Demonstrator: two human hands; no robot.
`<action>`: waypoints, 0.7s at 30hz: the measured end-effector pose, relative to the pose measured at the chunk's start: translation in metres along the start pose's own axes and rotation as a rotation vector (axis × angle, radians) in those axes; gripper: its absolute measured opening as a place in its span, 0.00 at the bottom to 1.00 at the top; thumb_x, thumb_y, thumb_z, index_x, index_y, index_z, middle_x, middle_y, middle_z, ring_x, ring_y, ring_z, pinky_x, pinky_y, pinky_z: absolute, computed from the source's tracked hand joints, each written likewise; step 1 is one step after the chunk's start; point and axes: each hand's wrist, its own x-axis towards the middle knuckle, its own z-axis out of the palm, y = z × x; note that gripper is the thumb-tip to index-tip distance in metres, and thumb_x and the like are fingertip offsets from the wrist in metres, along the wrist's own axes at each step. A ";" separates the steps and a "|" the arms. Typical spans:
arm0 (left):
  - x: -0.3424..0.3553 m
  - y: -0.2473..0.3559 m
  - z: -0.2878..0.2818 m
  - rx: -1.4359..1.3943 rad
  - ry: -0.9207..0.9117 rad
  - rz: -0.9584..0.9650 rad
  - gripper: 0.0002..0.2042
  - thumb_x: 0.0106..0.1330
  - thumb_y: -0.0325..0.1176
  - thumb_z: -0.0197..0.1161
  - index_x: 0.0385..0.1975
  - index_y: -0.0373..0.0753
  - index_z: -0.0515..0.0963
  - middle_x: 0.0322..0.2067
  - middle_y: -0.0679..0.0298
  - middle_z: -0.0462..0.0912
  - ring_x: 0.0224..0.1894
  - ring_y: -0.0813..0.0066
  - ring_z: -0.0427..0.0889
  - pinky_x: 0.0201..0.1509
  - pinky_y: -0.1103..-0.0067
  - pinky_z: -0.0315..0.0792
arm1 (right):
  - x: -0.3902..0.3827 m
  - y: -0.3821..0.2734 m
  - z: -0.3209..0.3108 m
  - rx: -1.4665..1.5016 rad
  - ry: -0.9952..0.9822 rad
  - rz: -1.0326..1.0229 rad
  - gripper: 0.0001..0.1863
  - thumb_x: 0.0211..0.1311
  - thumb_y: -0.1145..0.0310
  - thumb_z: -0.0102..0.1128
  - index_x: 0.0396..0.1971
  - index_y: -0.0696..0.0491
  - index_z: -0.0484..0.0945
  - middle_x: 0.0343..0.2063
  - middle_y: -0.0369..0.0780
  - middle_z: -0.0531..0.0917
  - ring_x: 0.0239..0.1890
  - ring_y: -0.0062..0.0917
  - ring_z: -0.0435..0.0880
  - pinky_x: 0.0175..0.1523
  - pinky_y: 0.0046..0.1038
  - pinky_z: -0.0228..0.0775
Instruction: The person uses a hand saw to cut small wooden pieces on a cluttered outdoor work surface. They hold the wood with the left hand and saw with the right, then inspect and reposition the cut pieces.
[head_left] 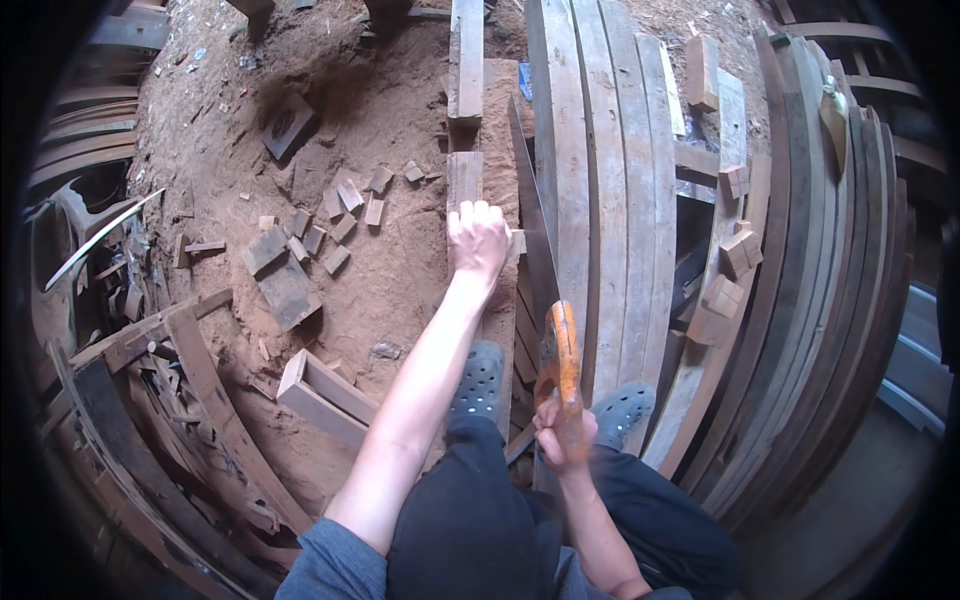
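Note:
My right hand (566, 432) is closed round the orange handle of a handsaw (538, 215). The saw's long blade points away from me, passing just right of my left hand (478, 240). That left hand is closed, its fingers curled over a small piece of wood (518, 243) whose end sticks out towards the blade. Beneath and beyond the hand lies a wooden block (465, 178) in line with a longer beam (466, 60). Whether the saw teeth touch the small piece, I cannot tell.
Several long planks (600, 180) lie side by side right of the saw. Cut blocks (740, 250) rest on a beam farther right. Small offcuts (343, 230) and a larger dark block (288, 290) lie on sawdust-covered ground at left. An open wooden frame (335, 395) sits near my left forearm.

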 end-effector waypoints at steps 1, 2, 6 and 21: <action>0.000 -0.002 0.001 -0.026 0.006 -0.008 0.09 0.57 0.34 0.61 0.15 0.41 0.76 0.22 0.62 0.78 0.30 0.65 0.77 0.35 0.72 0.70 | 0.000 0.000 0.000 -0.015 0.005 -0.001 0.09 0.38 0.80 0.53 0.24 0.60 0.67 0.22 0.39 0.70 0.22 0.21 0.68 0.28 0.21 0.64; 0.000 -0.005 0.001 -0.051 0.012 -0.016 0.10 0.57 0.34 0.61 0.15 0.42 0.76 0.20 0.62 0.77 0.28 0.65 0.76 0.34 0.73 0.70 | -0.001 0.000 0.001 -0.039 0.017 0.024 0.09 0.38 0.80 0.53 0.24 0.60 0.67 0.22 0.39 0.70 0.22 0.21 0.69 0.28 0.21 0.64; -0.006 -0.024 -0.006 -0.154 0.156 0.013 0.14 0.59 0.36 0.62 0.13 0.42 0.74 0.17 0.63 0.75 0.23 0.67 0.75 0.29 0.74 0.69 | 0.000 -0.001 0.003 -0.038 0.058 -0.046 0.06 0.37 0.79 0.53 0.21 0.58 0.70 0.18 0.39 0.76 0.19 0.21 0.76 0.27 0.21 0.68; 0.001 -0.015 -0.004 -0.170 0.104 -0.099 0.20 0.62 0.43 0.62 0.09 0.41 0.73 0.13 0.61 0.74 0.20 0.63 0.76 0.28 0.71 0.70 | -0.003 0.002 0.005 -0.156 0.010 -0.122 0.07 0.35 0.80 0.54 0.20 0.57 0.71 0.17 0.39 0.76 0.18 0.24 0.76 0.27 0.22 0.69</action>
